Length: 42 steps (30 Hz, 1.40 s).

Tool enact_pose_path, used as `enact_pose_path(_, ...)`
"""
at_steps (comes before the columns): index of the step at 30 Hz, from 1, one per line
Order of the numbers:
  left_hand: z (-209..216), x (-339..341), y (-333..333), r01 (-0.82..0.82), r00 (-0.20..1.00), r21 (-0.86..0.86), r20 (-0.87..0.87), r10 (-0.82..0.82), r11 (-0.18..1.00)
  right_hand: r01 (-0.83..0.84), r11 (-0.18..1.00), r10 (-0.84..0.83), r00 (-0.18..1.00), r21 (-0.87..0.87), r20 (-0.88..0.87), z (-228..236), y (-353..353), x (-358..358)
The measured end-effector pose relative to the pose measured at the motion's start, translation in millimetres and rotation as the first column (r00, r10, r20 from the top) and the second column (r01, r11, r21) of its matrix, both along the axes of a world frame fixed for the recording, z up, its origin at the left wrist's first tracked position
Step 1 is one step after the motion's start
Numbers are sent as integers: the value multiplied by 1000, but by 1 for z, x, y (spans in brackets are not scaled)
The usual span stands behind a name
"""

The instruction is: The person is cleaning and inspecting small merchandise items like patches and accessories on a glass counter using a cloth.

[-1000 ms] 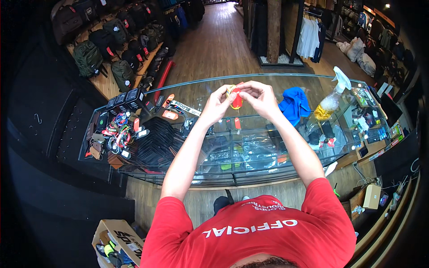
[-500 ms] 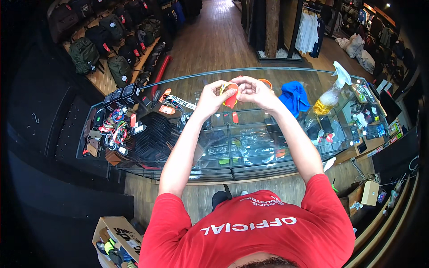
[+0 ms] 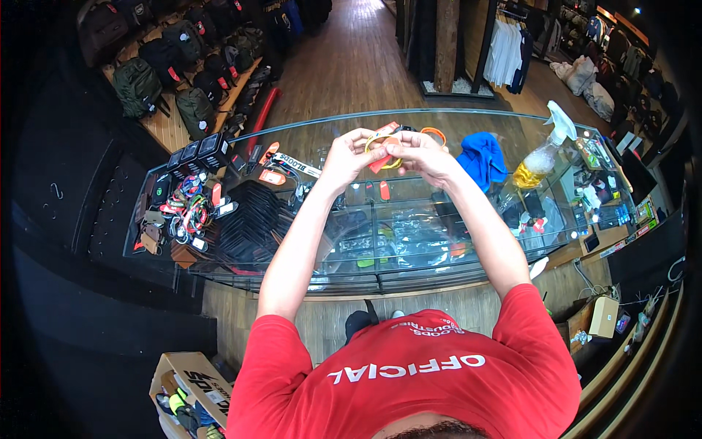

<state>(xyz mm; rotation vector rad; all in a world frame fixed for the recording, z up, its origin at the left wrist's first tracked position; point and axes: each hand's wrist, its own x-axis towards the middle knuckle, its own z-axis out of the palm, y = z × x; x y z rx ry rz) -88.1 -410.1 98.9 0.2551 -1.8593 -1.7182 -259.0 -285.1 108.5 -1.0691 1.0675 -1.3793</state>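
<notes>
Above the far part of the glass counter, my left hand (image 3: 348,158) and my right hand (image 3: 430,158) meet, fingers pinched together. Between them is a yellow looped band (image 3: 393,164) with an orange-red tag (image 3: 377,165); both hands grip this tagged band, and fingertips cover part of it. An orange loop (image 3: 434,132) lies on the glass just beyond my right hand. To the right of that hand sits a crumpled blue cloth (image 3: 482,161).
A spray bottle (image 3: 540,161) with yellow liquid stands right on the glass counter (image 3: 322,126). At left lie a pile of colourful straps (image 3: 191,212), small black boxes (image 3: 213,151) and dark stacked items (image 3: 252,219). An open cardboard box (image 3: 191,369) is at lower left.
The band and tag have turned between my fingers, showing more of the yellow loop. Both hands stay in nearly the same place.
</notes>
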Motion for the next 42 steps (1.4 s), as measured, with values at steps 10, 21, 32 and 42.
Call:
enact_pose_path(10, -4, 1, -4, 119, 992, 120, -54, -113, 986, 204, 967, -175, 967, -152, 183, -14, -14, -3)
enact_pose_path(21, 5, 5, 4, 242, 964, 195, -163, -212, 950, 236, 949, -138, 908, -211, 396, -13, -15, 6)
enact_pose_path(32, 8, 4, 0, 179, 975, 272, -177, -133, 946, 176, 954, -125, 969, -242, 212, -11, -11, 2)
enact_pose_path(42, 0, 7, -11, 94, 993, 23, -75, -92, 995, 275, 927, -252, 960, -254, 120, -8, -9, 4)
